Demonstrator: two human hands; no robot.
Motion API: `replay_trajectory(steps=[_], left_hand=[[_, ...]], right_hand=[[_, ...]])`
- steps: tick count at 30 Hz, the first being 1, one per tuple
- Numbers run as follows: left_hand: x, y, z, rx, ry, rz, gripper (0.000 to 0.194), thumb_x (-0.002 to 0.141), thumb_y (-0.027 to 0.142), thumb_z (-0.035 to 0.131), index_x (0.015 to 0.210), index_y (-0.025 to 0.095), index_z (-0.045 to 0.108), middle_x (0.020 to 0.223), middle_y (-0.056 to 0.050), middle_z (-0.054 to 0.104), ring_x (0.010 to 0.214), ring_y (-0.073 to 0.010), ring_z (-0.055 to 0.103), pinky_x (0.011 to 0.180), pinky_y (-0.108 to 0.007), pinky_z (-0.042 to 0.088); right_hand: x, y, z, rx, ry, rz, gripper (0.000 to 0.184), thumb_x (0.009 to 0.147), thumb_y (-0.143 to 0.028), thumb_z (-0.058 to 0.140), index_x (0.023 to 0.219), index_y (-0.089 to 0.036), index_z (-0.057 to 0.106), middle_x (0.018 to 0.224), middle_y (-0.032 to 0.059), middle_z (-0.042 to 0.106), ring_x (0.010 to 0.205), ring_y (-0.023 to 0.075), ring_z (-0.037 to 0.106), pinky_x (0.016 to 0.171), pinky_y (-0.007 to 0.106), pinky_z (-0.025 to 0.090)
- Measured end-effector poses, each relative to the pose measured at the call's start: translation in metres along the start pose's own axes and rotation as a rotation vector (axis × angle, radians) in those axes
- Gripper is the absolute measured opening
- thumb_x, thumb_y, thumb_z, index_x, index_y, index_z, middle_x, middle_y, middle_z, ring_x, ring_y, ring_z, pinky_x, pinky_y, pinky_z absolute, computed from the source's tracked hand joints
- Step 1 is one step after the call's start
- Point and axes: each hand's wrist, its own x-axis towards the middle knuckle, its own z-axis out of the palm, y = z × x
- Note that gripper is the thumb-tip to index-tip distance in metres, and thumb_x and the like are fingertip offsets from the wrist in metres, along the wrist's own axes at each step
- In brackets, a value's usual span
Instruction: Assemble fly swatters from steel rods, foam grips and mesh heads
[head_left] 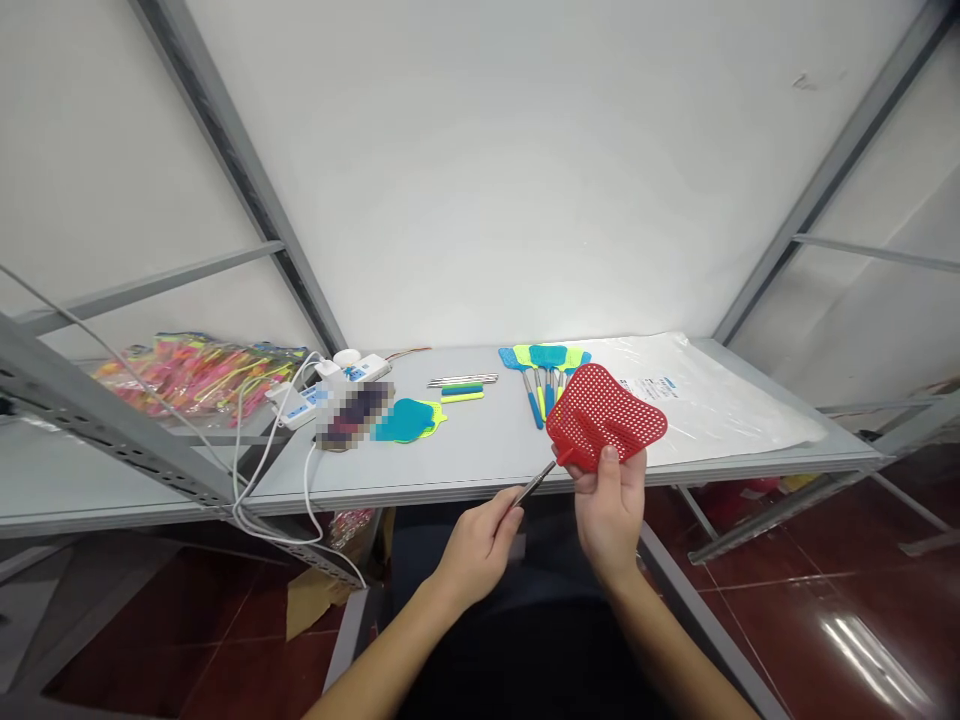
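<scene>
My right hand (611,515) grips a red perforated fly swatter head (604,415), thumb on its front and fingers behind. In my left hand (478,545) is a thin metal rod (535,484), pinched between thumb and fingers. The rod's tip is at the neck of the red head; whether it has entered cannot be made out. Behind them on the shelf lie several fly swatters (549,358) with blue and yellow-green heads, fanned out. To the left are loose teal and yellow swatter heads (405,420), metal rods (465,380) and coloured handle tubes (462,394).
A white plastic sheet or bag (720,410) covers the shelf's right part. On the left stand a power strip (304,402) with white cables and a pixelated object (355,415). Bagged colourful items (202,385) lie beyond the metal post (247,180).
</scene>
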Motion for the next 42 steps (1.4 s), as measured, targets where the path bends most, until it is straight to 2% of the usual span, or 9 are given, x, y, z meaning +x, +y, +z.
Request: replay_trajectory(steps=[5,9,13,21,25,30,36,38,42], left_hand=[[0.000,0.000,0.002,0.017,-0.013,-0.005,0.035,0.101,0.033,0.033,0.129,0.023,0.052,0.099,-0.006,0.067,0.088,-0.0200,0.062,0.084,-0.030,0.046],[-0.001,-0.005,0.003,0.041,-0.018,-0.039,0.034,0.101,0.032,0.035,0.128,0.024,0.053,0.101,-0.006,0.068,0.091,-0.0201,0.063,0.084,-0.029,0.046],[-0.001,-0.008,0.004,0.032,-0.019,-0.052,0.032,0.100,0.034,0.036,0.124,0.025,0.055,0.090,-0.003,0.067,0.089,-0.0203,0.063,0.084,-0.029,0.045],[-0.003,0.008,0.003,-0.142,-0.052,-0.108,0.033,0.100,0.038,0.035,0.116,0.023,0.060,0.070,0.002,0.056,0.064,-0.0147,0.051,0.065,-0.024,0.038],[-0.005,0.012,0.000,-0.337,-0.097,-0.190,0.033,0.099,0.042,0.040,0.105,0.019,0.063,0.063,0.004,0.045,0.058,-0.0112,0.042,0.058,-0.023,0.032],[-0.007,0.019,-0.006,-0.775,-0.267,-0.325,0.039,0.097,0.050,0.038,0.099,0.016,0.059,0.054,0.010,0.026,0.045,-0.0080,0.021,0.045,-0.020,0.028],[0.004,0.032,-0.019,-0.596,-0.215,-0.329,0.038,0.095,0.052,0.043,0.096,0.017,0.057,0.061,0.007,0.034,0.052,-0.0082,0.032,0.046,-0.019,0.028],[0.015,0.031,-0.021,-0.595,-0.304,-0.336,0.039,0.096,0.054,0.040,0.093,0.018,0.055,0.057,0.008,0.034,0.047,-0.0074,0.032,0.047,-0.019,0.032],[0.050,0.024,-0.027,-0.653,-0.648,-0.348,0.041,0.095,0.056,0.036,0.087,0.019,0.052,0.049,0.012,0.032,0.031,-0.0063,0.033,0.047,-0.024,0.043]], right_hand=[[-0.001,0.004,-0.003,-0.048,-0.021,-0.017,0.031,0.092,-0.036,0.054,0.121,-0.029,0.048,0.109,0.0042,0.065,0.092,0.0174,0.067,0.081,0.039,0.057],[0.003,0.010,-0.011,-0.068,-0.057,0.048,0.032,0.092,-0.037,0.055,0.122,-0.029,0.047,0.109,0.0048,0.065,0.093,0.0183,0.068,0.080,0.038,0.057],[0.008,0.014,-0.016,-0.078,-0.058,0.090,0.034,0.092,-0.038,0.054,0.124,-0.029,0.047,0.112,0.0051,0.065,0.098,0.0199,0.067,0.077,0.037,0.058],[0.008,0.007,-0.017,-0.028,-0.135,0.111,0.026,0.093,-0.035,0.055,0.118,-0.028,0.051,0.115,0.0047,0.066,0.095,0.0204,0.070,0.076,0.038,0.059],[0.011,0.002,-0.018,-0.041,-0.167,0.128,0.029,0.091,-0.035,0.058,0.118,-0.026,0.053,0.115,0.0056,0.066,0.094,0.0217,0.070,0.073,0.037,0.060],[0.013,-0.007,-0.018,-0.034,-0.238,0.173,0.034,0.090,-0.037,0.060,0.121,-0.028,0.050,0.110,0.0052,0.068,0.088,0.0223,0.073,0.074,0.037,0.059],[0.022,-0.011,-0.019,-0.060,-0.295,0.185,0.034,0.089,-0.039,0.061,0.119,-0.029,0.049,0.108,0.0042,0.070,0.087,0.0214,0.073,0.077,0.039,0.058],[0.026,-0.008,-0.019,-0.034,-0.301,0.199,0.035,0.089,-0.039,0.062,0.119,-0.029,0.049,0.109,0.0043,0.069,0.088,0.0212,0.073,0.078,0.038,0.058],[0.038,-0.002,-0.026,0.007,-0.309,0.241,0.035,0.087,-0.038,0.063,0.119,-0.029,0.050,0.109,0.0030,0.070,0.088,0.0201,0.072,0.077,0.037,0.058]])
